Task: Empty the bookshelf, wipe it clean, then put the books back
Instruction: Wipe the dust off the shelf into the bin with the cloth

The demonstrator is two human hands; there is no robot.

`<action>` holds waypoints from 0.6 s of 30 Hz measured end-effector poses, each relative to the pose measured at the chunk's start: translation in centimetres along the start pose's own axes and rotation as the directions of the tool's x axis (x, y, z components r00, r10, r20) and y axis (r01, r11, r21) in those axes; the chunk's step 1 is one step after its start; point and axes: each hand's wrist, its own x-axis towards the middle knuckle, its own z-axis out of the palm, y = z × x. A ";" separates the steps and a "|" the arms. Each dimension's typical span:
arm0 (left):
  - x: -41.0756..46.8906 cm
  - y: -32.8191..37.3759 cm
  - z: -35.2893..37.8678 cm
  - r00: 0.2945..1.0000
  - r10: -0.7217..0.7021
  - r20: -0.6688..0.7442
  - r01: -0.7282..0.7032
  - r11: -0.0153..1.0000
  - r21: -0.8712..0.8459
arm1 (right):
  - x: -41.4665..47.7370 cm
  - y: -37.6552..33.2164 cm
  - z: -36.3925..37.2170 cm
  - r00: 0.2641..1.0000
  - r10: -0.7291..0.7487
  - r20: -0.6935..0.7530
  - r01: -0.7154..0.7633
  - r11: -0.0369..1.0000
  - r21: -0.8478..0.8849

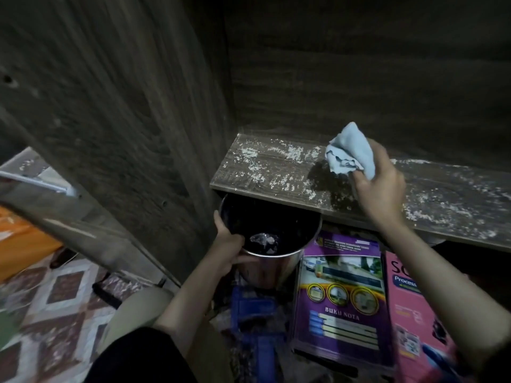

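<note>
While left hand (229,244) fingers hook the rim of the metal bin (272,244) under the shelf's (265,172) front-left edge, white debris (276,164) runs along the board between bin and right hand (378,192), fingers bunched around blue cloth (351,153); sweep leftward, toward that front edge. Books (343,299) lie below on the floor.

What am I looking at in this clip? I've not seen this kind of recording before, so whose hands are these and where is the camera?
There is no robot: a person wears one wide-angle camera on the head, looking down at their own bare hands. The right hand holds a light blue cloth on a wooden shelf that is speckled with white dust and has no books on it. The left hand grips the rim of a metal bin held just under the shelf's front edge, with some scraps inside. Below lie a purple book and a pink book.
</note>
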 end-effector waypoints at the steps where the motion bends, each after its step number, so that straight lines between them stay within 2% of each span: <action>1: -0.1 0.1 0.0 1.000 0.002 0.009 -0.002 1.000 0.002 | 0.6 0.1 0.1 0.999 -0.009 -0.036 0.007 0.999 -0.049; 4: -0.1 0.2 -0.2 0.999 0.013 0.047 -0.013 1.000 -0.006 | 2.5 1.1 0.2 0.995 -0.008 -0.097 -0.012 0.979 -0.202; 6: 0.0 0.2 -0.4 0.998 0.023 0.059 -0.023 1.000 -0.003 | 3.6 2.3 0.2 0.996 0.008 -0.086 -0.036 0.942 -0.333; 9: 0.2 0.1 -0.5 0.996 0.034 0.078 -0.036 0.999 0.015 | 4.5 4.4 0.3 0.997 0.076 -0.001 -0.066 0.867 -0.493; 12: 0.3 0.0 -0.4 0.995 0.040 0.089 -0.043 0.999 0.028 | 4.1 6.1 1.1 0.979 0.158 0.132 -0.035 0.759 -0.650; 14: 0.2 0.0 -0.2 0.995 0.046 0.089 -0.049 0.998 0.025 | 3.6 6.4 2.0 0.973 0.171 0.153 -0.024 0.740 -0.672; 18: 0.0 -0.2 0.0 0.995 0.051 0.089 -0.050 0.999 -0.014 | 3.0 6.1 4.1 0.961 0.162 0.224 0.015 0.780 -0.625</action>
